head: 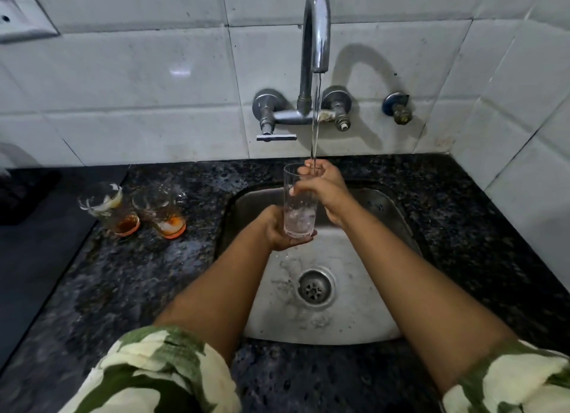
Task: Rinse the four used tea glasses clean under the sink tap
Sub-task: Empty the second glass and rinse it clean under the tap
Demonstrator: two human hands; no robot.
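Note:
A clear ribbed tea glass (298, 209) stands upright over the steel sink (364, 289), under the running tap (316, 30). Water falls into it and pools at its bottom. My left hand (277, 229) cups and grips the glass's base from below. My right hand (324, 186) is at the rim, fingers curled over the top edge. Two used glasses with brown tea dregs stand on the counter to the left, one (108, 209) beside the other (160, 212).
Black speckled granite counter (462, 227) surrounds the sink. The drain (315, 287) lies at the basin's centre. Tap handles (268, 110) and a spare valve (398, 107) jut from the white tiled wall. A dark stove surface (30, 243) lies at left.

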